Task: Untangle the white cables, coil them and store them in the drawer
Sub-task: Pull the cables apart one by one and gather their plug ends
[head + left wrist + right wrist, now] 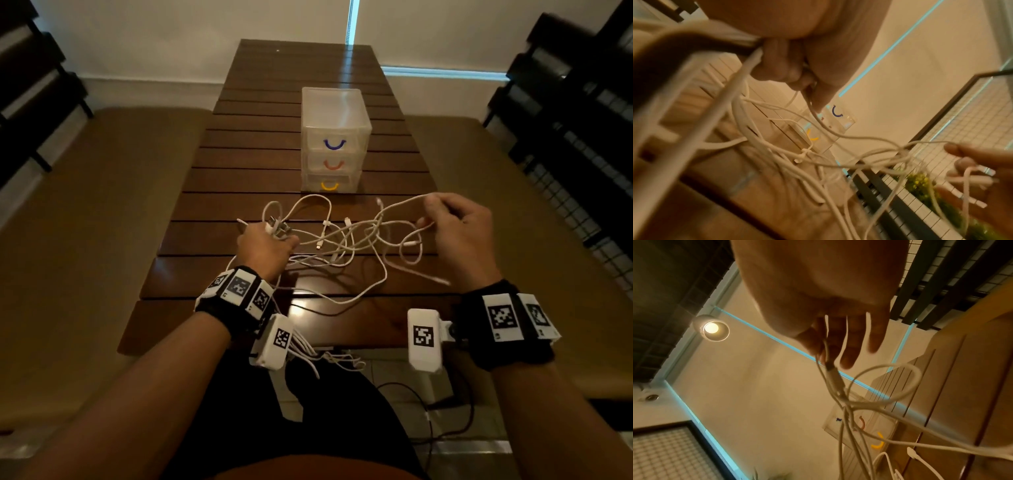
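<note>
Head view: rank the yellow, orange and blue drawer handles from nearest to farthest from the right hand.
Measured from the right hand, which pinches the white cables at the table's right:
1. Yellow handle, bottom drawer, nearest, ahead and to its left.
2. Orange handle, middle drawer, just above.
3. Blue handle, top drawer, farthest.
All three drawers look closed.

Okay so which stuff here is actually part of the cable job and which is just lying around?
Part of the job:
- tangled white cables, left hand gripping one bundle, right hand pinching a strand
- clear drawer unit, all drawers closed

Just around:
- wooden slatted table
- black cable on the floor
</note>
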`<state>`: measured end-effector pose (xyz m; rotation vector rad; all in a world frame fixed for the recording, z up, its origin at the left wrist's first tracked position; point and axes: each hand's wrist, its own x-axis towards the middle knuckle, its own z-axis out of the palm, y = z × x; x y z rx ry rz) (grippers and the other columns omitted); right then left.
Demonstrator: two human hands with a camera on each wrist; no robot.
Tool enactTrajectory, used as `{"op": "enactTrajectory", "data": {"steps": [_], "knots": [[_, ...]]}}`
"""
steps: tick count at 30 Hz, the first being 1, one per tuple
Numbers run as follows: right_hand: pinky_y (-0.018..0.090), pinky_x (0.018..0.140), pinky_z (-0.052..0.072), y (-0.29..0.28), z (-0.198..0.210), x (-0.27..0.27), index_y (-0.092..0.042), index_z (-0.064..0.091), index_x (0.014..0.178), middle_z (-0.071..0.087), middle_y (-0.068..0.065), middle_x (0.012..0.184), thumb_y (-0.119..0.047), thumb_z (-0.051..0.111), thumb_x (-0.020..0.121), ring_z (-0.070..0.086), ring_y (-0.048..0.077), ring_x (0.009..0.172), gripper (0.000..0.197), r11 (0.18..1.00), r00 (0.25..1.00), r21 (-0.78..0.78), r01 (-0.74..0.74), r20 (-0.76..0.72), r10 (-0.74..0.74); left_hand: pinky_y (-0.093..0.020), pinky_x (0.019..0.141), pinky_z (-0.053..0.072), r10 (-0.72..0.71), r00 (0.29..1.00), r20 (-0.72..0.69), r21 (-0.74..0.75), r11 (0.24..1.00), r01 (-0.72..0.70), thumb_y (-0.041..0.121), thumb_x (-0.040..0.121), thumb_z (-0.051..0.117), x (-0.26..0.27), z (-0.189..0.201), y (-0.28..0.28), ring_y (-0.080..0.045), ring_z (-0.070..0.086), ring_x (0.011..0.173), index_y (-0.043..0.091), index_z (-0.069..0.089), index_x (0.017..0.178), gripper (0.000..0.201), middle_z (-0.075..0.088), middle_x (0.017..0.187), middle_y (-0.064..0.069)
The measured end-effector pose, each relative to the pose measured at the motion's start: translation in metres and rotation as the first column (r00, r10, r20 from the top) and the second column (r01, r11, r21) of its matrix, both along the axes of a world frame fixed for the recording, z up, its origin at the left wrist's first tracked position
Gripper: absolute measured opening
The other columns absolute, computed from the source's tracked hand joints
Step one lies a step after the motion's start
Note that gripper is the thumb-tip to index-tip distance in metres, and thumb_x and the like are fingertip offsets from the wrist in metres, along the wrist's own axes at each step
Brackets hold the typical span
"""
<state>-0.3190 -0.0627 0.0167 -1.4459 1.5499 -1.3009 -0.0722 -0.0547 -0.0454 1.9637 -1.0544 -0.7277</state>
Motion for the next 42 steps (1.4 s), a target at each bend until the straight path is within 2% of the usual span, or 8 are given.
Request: {"op": "enactTrajectory", "data": {"steps": [5, 8, 12, 17, 21, 33, 38, 42], "knots": [[0.03, 0.056, 0.054, 0.011, 0.0, 0.018, -0.02, 0.071, 0.094, 0.062, 0.005, 0.067, -0.016, 0.057, 0.096, 0.061, 0.012, 0.058, 0.014, 0.958, 0.963, 0.099, -0.268, 0.036, 0.266, -0.031, 0.072, 0.058, -0.212, 0.906, -0.367, -0.276, 0.955, 0.112, 0.014, 0.072, 0.082, -0.026, 0.027, 0.01, -0.016, 0.069, 0.072, 0.017, 0.072, 0.089, 0.02, 0.072, 0.08, -0.003], [0.03, 0.054, 0.053, 0.014, 0.0, 0.035, -0.026, 0.071, 0.085, 0.057, -0.002, 0.054, -0.012, 0.056, 0.096, 0.057, 0.023, 0.056, 0.023, 0.933, 0.928, 0.06, -0.356, 0.137, 0.345, -0.021, 0.07, 0.055, -0.468, 0.832, -0.299, -0.282, 0.876, 0.392, 0.007, 0.077, 0.078, -0.047, 0.041, 0.016, -0.012, 0.068, 0.074, 0.014, 0.07, 0.099, 0.025, 0.073, 0.086, -0.008], [0.023, 0.049, 0.045, 0.013, 0.005, 0.048, -0.014, 0.07, 0.09, 0.052, -0.003, 0.049, -0.009, 0.054, 0.096, 0.048, 0.019, 0.048, 0.018, 0.908, 0.902, 0.001, -0.419, 0.116, 0.416, -0.043, 0.074, 0.056, -0.406, 0.879, -0.251, -0.264, 0.902, 0.342, 0.011, 0.074, 0.077, -0.057, 0.03, 0.011, -0.023, 0.069, 0.073, 0.006, 0.072, 0.078, 0.008, 0.073, 0.081, -0.017], [0.015, 0.048, 0.039, 0.005, 0.007, 0.042, -0.009, 0.07, 0.095, 0.059, -0.018, 0.057, -0.008, 0.057, 0.095, 0.046, 0.001, 0.049, 0.013, 0.951, 0.953, -0.129, -0.282, 0.075, 0.293, -0.037, 0.061, 0.054, -0.322, 0.935, -0.149, -0.168, 0.94, 0.297, 0.036, 0.067, 0.076, -0.057, 0.027, 0.002, -0.02, 0.066, 0.064, 0.014, 0.068, 0.066, 0.023, 0.069, 0.065, -0.002], [0.017, 0.063, 0.049, 0.001, -0.002, 0.037, -0.013, 0.072, 0.096, 0.066, -0.015, 0.072, -0.01, 0.061, 0.093, 0.06, -0.002, 0.065, 0.012, 0.965, 0.971, -0.123, -0.23, 0.031, 0.236, -0.024, 0.052, 0.037, -0.245, 0.967, -0.074, -0.156, 0.96, 0.231, 0.027, 0.075, 0.07, -0.053, 0.032, 0.002, -0.01, 0.053, 0.052, 0.017, 0.055, 0.052, 0.029, 0.056, 0.049, 0.008], [0.014, 0.074, 0.046, -0.003, -0.003, 0.02, -0.028, 0.068, 0.092, 0.063, -0.015, 0.085, -0.019, 0.055, 0.096, 0.059, -0.006, 0.084, 0.016, 0.99, 0.996, -0.137, 0.023, -0.082, -0.034, -0.028, 0.061, 0.054, -0.321, 0.936, 0.145, -0.086, 0.938, 0.336, 0.021, 0.073, 0.071, -0.043, 0.036, 0.005, -0.013, 0.064, 0.068, 0.018, 0.065, 0.067, 0.01, 0.065, 0.066, 0.004], [0.04, 0.102, 0.037, -0.003, -0.002, 0.019, -0.028, 0.04, 0.142, 0.047, 0.001, 0.131, -0.023, 0.053, 0.088, 0.044, 0.016, 0.12, 0.056, 0.976, 0.682, -0.145, -0.162, -0.731, 0.004, -0.025, 0.053, 0.043, -0.398, 0.907, 0.136, -0.108, 0.904, 0.413, 0.024, 0.075, 0.072, -0.061, 0.049, 0.004, -0.015, 0.059, 0.062, 0.02, 0.054, 0.055, 0.027, 0.06, 0.061, 0.004], [0.04, 0.088, 0.047, -0.006, 0.005, 0.024, -0.029, 0.069, 0.104, 0.07, -0.003, 0.097, -0.035, 0.049, 0.094, 0.063, 0.021, 0.094, 0.023, 0.902, 0.392, 0.122, -0.414, -0.871, 0.297, -0.026, 0.057, 0.048, -0.411, 0.908, 0.086, -0.133, 0.898, 0.419, 0.026, 0.07, 0.079, -0.068, 0.05, 0.003, -0.014, 0.063, 0.068, 0.021, 0.06, 0.06, 0.022, 0.066, 0.068, 0.001]]}}
